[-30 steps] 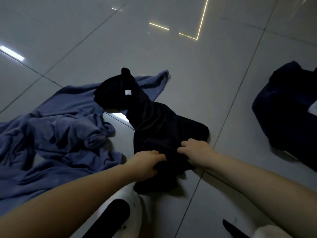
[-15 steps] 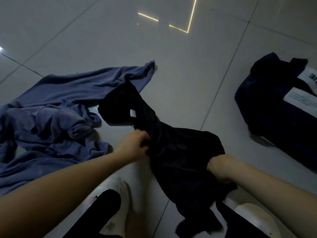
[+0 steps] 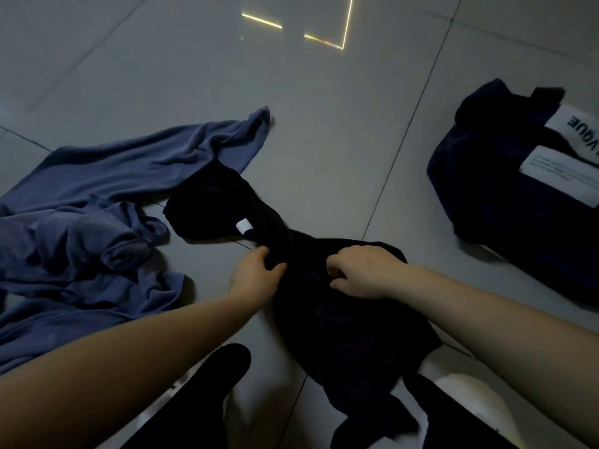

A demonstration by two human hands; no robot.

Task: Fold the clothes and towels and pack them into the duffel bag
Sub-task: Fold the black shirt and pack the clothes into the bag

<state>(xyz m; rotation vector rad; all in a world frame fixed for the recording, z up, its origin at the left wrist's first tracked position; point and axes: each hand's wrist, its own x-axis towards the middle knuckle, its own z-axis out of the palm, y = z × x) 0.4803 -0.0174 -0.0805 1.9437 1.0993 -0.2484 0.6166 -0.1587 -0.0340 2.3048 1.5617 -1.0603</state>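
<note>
We see the black garment (image 3: 340, 312) bunched on the tiled floor (image 3: 324, 124), both hands pinching its fabric near the middle: left hand (image 3: 256, 273) on the left fold, right hand (image 3: 363, 273) just beside. Crumpled blue towel (image 3: 97, 228) lies left, navy duffel bag (image 3: 505, 196) well apart on the right.
</note>
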